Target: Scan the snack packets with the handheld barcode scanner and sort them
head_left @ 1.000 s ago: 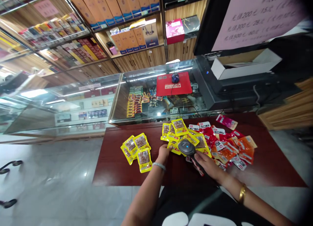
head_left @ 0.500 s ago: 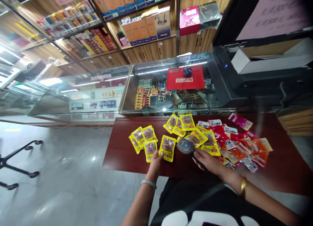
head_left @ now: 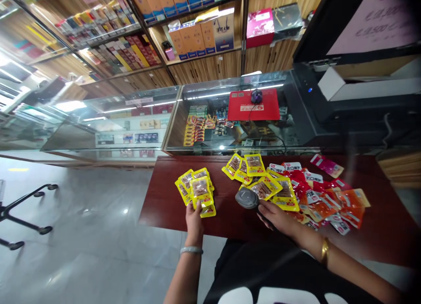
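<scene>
Pinched by its lower edge in my left hand is a yellow snack packet, held over a small group of like yellow packets on the left of the dark red table. My right hand is wrapped round the handle of a grey barcode scanner, whose head points left and away from me. Just beyond the scanner lie several more yellow packets. To the right is a heap of red and orange packets, partly overlapping one another.
Behind the table stands a glass display case with a red mat and a mouse on top. A dark machine with an open white box is at right. A wheeled chair base stands on the floor at left.
My left hand has carried the yellow packet leftward, onto or just above the left group. The scanner stays in my right hand, and the blue light on its head no longer shows.
</scene>
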A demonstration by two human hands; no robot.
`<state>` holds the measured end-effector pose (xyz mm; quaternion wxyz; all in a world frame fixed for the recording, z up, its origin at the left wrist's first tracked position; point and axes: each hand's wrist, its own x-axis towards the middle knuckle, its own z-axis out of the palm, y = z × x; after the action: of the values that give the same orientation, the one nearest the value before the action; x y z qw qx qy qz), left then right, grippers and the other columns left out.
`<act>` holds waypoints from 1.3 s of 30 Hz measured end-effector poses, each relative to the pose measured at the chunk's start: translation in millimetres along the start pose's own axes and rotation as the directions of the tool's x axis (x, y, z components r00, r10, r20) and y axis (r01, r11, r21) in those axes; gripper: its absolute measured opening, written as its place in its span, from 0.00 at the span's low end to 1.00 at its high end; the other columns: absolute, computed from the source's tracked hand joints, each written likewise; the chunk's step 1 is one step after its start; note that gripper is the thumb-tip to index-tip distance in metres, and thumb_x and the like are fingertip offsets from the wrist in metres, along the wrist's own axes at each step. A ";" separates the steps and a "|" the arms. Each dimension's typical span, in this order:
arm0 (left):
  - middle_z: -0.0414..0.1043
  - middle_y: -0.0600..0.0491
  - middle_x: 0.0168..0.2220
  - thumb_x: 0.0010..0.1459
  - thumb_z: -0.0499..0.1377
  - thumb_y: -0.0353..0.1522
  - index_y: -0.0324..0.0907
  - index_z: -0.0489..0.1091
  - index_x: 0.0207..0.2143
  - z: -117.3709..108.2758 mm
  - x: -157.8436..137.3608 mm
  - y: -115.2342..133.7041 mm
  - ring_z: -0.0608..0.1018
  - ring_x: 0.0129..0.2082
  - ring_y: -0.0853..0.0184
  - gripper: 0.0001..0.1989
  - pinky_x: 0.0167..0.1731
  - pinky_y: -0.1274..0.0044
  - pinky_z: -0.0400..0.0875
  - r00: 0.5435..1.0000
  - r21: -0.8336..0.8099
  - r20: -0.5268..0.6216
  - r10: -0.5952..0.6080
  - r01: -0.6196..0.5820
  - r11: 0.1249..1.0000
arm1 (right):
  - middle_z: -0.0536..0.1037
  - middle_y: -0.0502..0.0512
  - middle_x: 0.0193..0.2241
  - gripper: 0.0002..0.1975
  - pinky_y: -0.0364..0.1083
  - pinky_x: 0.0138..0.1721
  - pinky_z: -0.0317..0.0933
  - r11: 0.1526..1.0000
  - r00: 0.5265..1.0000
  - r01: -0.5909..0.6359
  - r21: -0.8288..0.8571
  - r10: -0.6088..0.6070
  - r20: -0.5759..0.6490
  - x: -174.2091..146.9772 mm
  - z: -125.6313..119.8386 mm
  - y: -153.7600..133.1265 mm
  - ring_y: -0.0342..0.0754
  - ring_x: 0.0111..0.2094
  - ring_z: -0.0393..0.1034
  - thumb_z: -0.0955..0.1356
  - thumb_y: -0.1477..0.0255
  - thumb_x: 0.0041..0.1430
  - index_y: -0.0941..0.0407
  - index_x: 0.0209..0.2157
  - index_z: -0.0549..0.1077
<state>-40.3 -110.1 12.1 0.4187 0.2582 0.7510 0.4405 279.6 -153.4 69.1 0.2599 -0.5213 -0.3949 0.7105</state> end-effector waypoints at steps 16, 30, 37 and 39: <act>0.77 0.51 0.30 0.43 0.73 0.34 0.38 0.70 0.45 191.4 -54.1 -22.8 0.79 0.30 0.65 0.27 0.33 0.76 0.72 0.802 0.342 0.521 -0.292 0.117 0.932 | 0.65 0.44 0.19 0.30 0.40 0.17 0.52 0.997 0.954 0.000 0.082 0.025 -0.299 -49.9 -25.5 4.7 0.39 0.15 0.58 0.62 0.39 0.56 0.54 0.31 0.65; 0.79 0.47 0.32 0.42 0.73 0.40 0.34 0.76 0.35 197.6 -55.8 -16.0 0.78 0.29 0.67 0.21 0.32 0.76 0.73 0.689 -0.009 0.652 -0.318 0.426 0.905 | 0.65 0.45 0.19 0.30 0.43 0.19 0.53 0.988 0.927 -0.053 0.145 0.103 -0.361 -68.3 -42.5 18.8 0.42 0.17 0.59 0.63 0.37 0.53 0.53 0.28 0.64; 0.72 0.53 0.23 0.46 0.69 0.34 0.33 0.77 0.37 169.8 -51.1 -19.0 0.67 0.20 0.75 0.16 0.24 0.80 0.62 0.771 0.033 0.575 -0.273 0.312 0.950 | 0.66 0.44 0.19 0.30 0.40 0.16 0.50 0.995 0.977 -0.040 0.090 0.058 -0.203 -51.5 -32.8 11.2 0.39 0.15 0.56 0.62 0.40 0.57 0.54 0.33 0.67; 0.71 0.54 0.22 0.47 0.68 0.35 0.34 0.76 0.34 158.6 -48.6 -18.0 0.65 0.19 0.75 0.14 0.23 0.80 0.61 0.791 0.029 0.556 -0.255 0.288 0.957 | 0.67 0.45 0.20 0.29 0.40 0.16 0.51 0.998 0.983 -0.040 0.047 0.048 -0.179 -45.8 -31.3 11.0 0.39 0.16 0.58 0.61 0.40 0.59 0.54 0.33 0.67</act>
<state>120.3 -84.8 -25.6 0.6840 0.2518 0.6136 0.3035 324.4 -186.2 80.0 0.2898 -0.5865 -0.3428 0.6742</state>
